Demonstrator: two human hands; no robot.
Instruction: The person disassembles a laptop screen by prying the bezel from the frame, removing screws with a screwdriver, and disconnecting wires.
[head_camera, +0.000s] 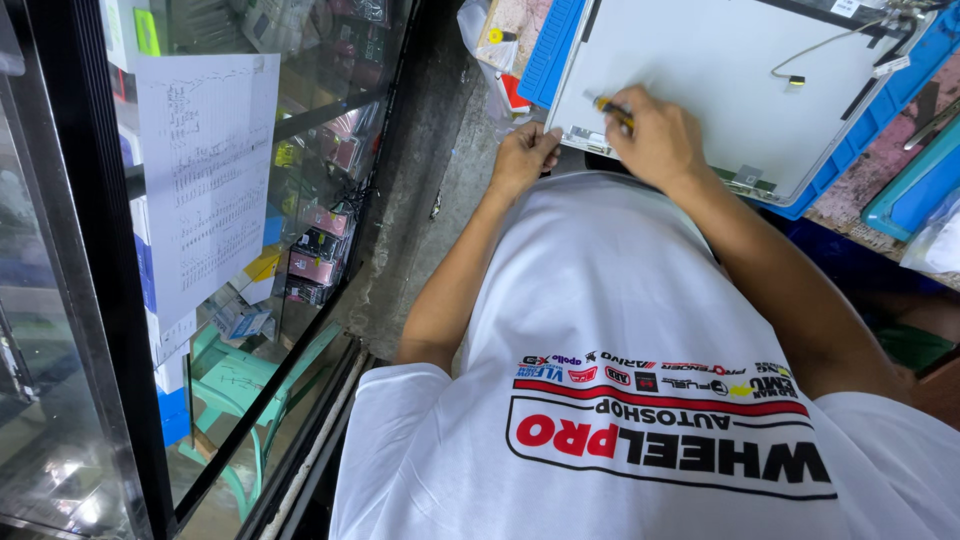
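A flat grey laptop screen panel (720, 70) lies on a blue mat (855, 150) at the top of the head view. My right hand (655, 135) is shut on a small screwdriver with a yellow and black handle (612, 108), its tip pointing toward the panel's near left part. My left hand (525, 155) rests with curled fingers against the panel's near left corner. A thin cable (830, 42) runs across the panel's far right side. My white printed shirt fills the lower half of the view.
A glass display case (300, 200) with a paper sheet (205, 170) taped on it stands at the left, holding small boxed goods. A green plastic chair (240, 400) shows behind the glass. A teal tray (915, 190) and a plastic bag sit at the right.
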